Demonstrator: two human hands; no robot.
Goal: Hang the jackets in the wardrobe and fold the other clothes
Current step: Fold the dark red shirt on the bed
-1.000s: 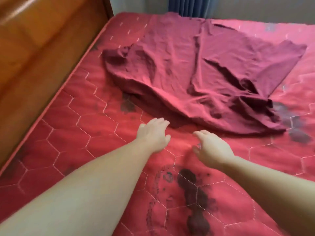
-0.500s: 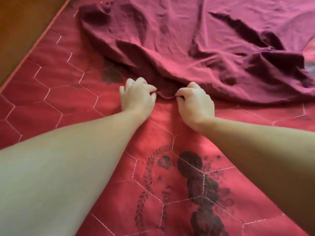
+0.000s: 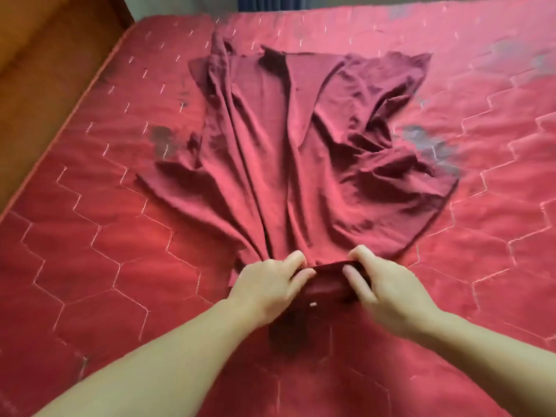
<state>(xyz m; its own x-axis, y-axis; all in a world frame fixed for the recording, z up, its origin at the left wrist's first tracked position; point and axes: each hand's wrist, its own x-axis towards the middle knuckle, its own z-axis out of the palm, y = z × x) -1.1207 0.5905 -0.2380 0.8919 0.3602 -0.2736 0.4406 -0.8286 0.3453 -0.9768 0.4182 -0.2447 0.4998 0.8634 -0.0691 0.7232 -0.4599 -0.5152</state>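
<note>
A dark red garment [image 3: 288, 152] lies crumpled on the red quilted mattress [image 3: 90, 251], stretched in long folds from the far side toward me. Its near edge is bunched into a narrow band between my hands. My left hand [image 3: 267, 287] grips the left end of that band with curled fingers. My right hand [image 3: 388, 290] grips the right end, fingers curled over the cloth. The two hands are a short span apart, and the stretch of edge between them is lifted a little off the mattress.
A wooden bed frame [image 3: 45, 70] runs along the left side of the mattress. A blue curtain [image 3: 258, 1] and a pale wall show beyond the far edge. Dark floral prints [image 3: 433, 145] mark the mattress cover.
Both hands reached out, pinched the garment's near edge, and have drawn it toward me, so the cloth now lies stretched lengthwise. My view has lifted back and shows more of the bed.
</note>
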